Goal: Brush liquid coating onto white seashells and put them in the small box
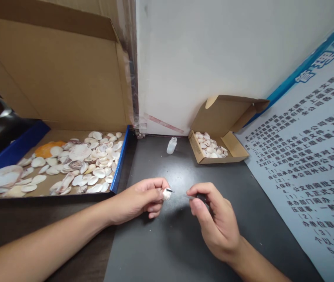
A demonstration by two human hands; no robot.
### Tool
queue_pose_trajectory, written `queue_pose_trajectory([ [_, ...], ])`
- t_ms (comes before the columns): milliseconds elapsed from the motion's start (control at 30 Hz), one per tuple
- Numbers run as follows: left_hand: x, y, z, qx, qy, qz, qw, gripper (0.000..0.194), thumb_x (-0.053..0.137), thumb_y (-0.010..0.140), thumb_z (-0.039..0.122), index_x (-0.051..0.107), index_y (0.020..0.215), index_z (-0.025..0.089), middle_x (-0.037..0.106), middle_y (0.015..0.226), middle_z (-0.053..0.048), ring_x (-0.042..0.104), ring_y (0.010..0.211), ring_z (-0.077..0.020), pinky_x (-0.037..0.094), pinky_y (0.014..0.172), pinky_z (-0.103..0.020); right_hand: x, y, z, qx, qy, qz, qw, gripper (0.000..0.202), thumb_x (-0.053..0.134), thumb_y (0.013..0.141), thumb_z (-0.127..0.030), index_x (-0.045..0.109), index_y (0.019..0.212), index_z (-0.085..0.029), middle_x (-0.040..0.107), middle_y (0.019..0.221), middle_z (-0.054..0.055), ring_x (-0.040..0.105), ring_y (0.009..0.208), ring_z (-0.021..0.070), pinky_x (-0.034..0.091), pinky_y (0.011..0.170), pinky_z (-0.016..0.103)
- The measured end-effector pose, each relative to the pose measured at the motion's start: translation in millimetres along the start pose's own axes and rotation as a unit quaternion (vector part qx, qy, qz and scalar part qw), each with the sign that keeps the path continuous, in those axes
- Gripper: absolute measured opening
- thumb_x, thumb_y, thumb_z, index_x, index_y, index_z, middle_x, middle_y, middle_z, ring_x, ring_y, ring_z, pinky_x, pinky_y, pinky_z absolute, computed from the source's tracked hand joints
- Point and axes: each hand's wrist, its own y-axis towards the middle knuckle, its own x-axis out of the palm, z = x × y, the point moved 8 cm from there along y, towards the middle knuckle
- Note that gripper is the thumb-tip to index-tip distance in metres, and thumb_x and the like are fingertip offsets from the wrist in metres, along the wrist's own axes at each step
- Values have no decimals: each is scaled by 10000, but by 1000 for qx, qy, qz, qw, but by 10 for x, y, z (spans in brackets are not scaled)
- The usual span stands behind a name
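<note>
The left hand (149,199) pinches 1 ribbed shell (166,195). To its right, the right hand (216,223) grips something dark (202,197).

White, smooth upright panel (210,51), upper centre of the frame; faded red, narrow tape-like strip (163,123), slanting across its lower left. Pale blue poster (307,156), right side, dark Chinese characters, bright blue heading band. Dark brown tabletop (87,266), lower left. Glossy black object (17,127), left edge, form unclear.

Head view, forward and down onto tabletop (143,250)
</note>
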Motion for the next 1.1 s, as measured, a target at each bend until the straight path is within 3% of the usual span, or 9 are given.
queue_pose_trajectory([
  [767,2,-15,14,-12,-21,6,1000,195,623,808,279,452,820,185,358,655,69,280,522,-67,286,525,-221,10,16,-11,0,-9,-6,1000,72,512,894,-191,548,949,-219,502,544,-70,492,442,110,390,433,214],
  [1100,5,-10,13,-8,-22,-5,1000,170,605,830,261,457,828,179,345,650,70,286,531,-67,285,526,-218,29,5,-50,-18,1,-25,1000,69,496,918,-190,551,940,-226,425,534,-90,440,415,92,369,443,212],
])
